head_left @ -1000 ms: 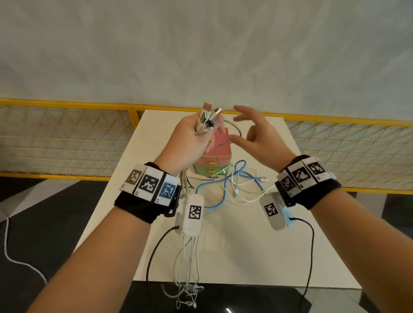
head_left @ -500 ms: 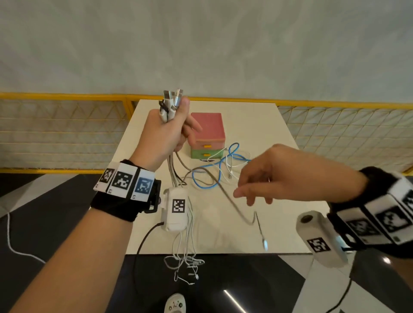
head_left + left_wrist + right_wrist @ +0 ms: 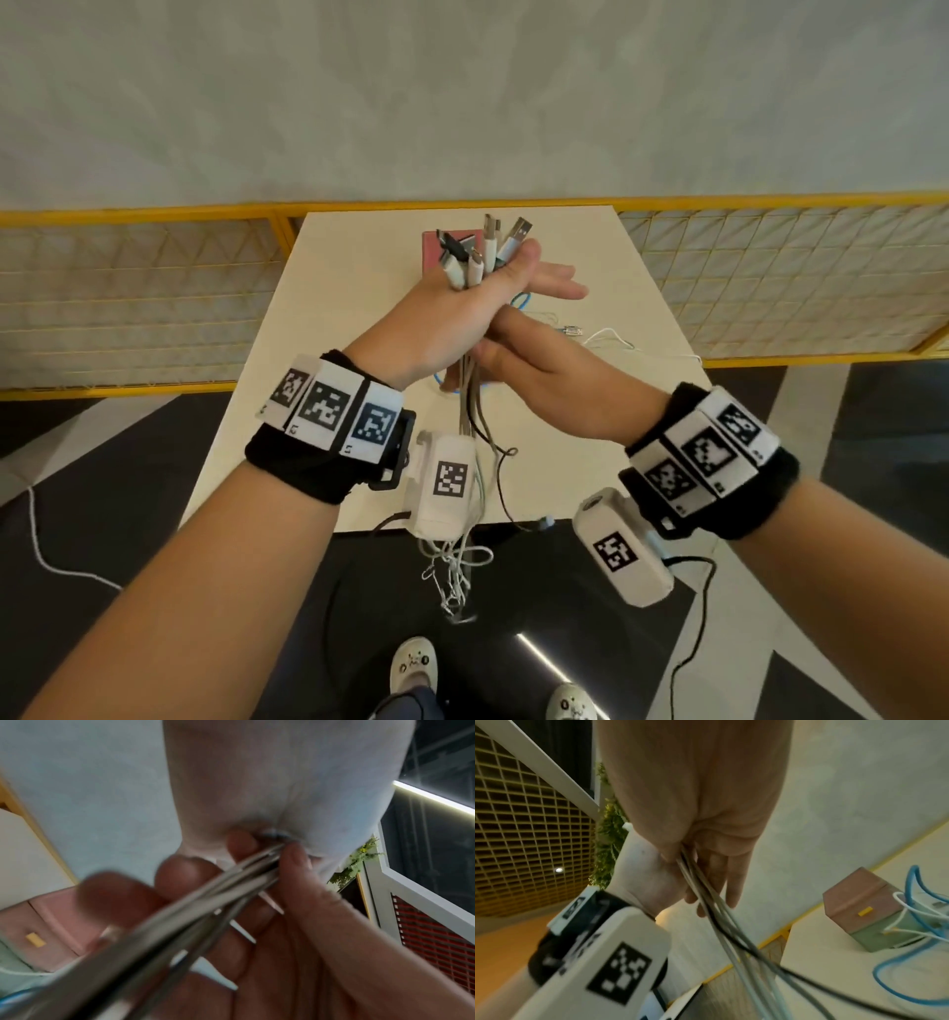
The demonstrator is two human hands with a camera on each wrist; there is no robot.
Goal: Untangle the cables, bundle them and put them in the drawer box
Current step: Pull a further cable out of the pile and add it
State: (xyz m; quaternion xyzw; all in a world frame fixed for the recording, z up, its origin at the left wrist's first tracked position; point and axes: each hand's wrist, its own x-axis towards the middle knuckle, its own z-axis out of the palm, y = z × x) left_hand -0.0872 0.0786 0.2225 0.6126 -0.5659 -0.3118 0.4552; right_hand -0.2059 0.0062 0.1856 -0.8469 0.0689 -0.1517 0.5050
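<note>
My left hand (image 3: 493, 288) is raised over the table and grips a bunch of cables (image 3: 475, 257) just under their plugs, which point up. The strands hang down past the table's front edge (image 3: 457, 570). My right hand (image 3: 488, 349) is directly below it, thumb and fingers curled round the hanging cables (image 3: 205, 902), which run along its palm (image 3: 706, 892). The drawer box (image 3: 859, 902), pink over green with yellow handles, stands at the back of the table and is mostly hidden behind my left hand (image 3: 430, 252). A blue cable (image 3: 911, 892) and white cables (image 3: 611, 339) lie beside it.
The small cream table (image 3: 334, 318) is bordered at the back and sides by a yellow mesh railing (image 3: 154, 288). Dark floor lies in front, with my shoes (image 3: 413, 668) and a white cord (image 3: 36, 534) on it. A loose plug (image 3: 571, 330) rests on the table.
My right hand, which had pulled a grey cable out to the right, has come back in under my left hand and closed round the strands. The left hand has shifted toward the middle.
</note>
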